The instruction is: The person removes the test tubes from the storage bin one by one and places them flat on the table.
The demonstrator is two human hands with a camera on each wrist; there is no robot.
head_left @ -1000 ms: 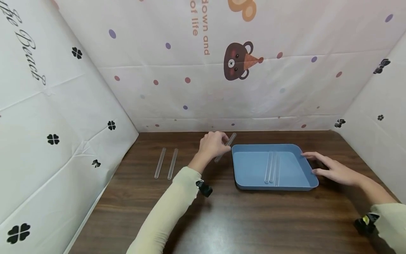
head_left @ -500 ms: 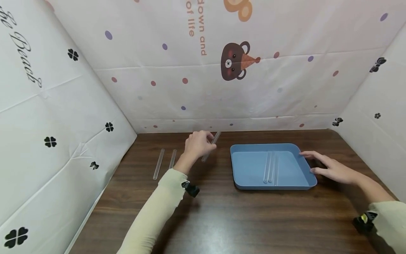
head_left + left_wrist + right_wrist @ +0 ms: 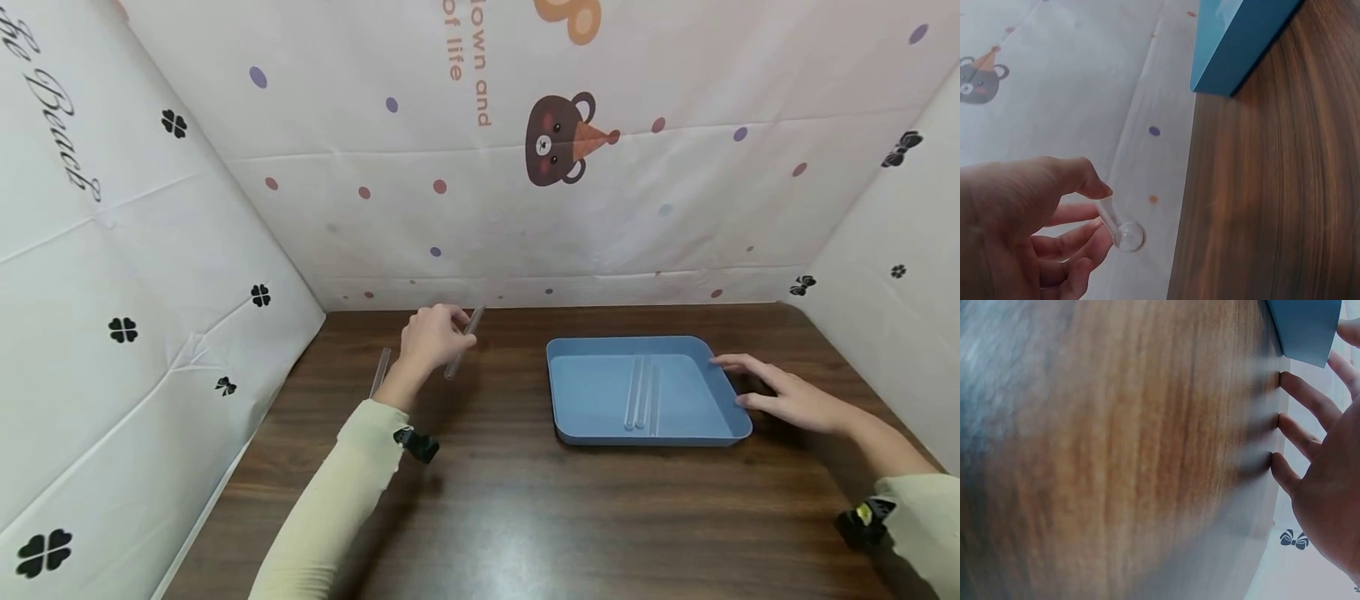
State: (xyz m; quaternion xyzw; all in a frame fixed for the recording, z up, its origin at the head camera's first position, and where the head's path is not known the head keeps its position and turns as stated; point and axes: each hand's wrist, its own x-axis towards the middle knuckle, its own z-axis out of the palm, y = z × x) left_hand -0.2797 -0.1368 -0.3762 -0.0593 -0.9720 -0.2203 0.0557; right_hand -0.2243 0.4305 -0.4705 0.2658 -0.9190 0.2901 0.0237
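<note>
My left hand (image 3: 431, 340) pinches a clear test tube (image 3: 464, 342) between thumb and fingers, above the table left of the tray. The tube tilts, and its rounded end shows in the left wrist view. Another clear test tube (image 3: 381, 372) lies on the table, its lower part hidden by my left forearm. Inside the blue tray (image 3: 592, 392), several clear tubes lie side by side. My right hand (image 3: 798, 402) touches the tray's right rim with spread fingers. In the right wrist view, other fingertips of the right hand (image 3: 1335, 469) rest on the table.
Brown wood-grain table (image 3: 517, 500) lies beneath everything. A white patterned sheet (image 3: 375, 225) stands upright along the back, with similar sheets at the left and right sides.
My left hand has moved left with the test tube, away from the tray. One tube on the table is now hidden behind the left hand and wrist. The right hand stays put.
</note>
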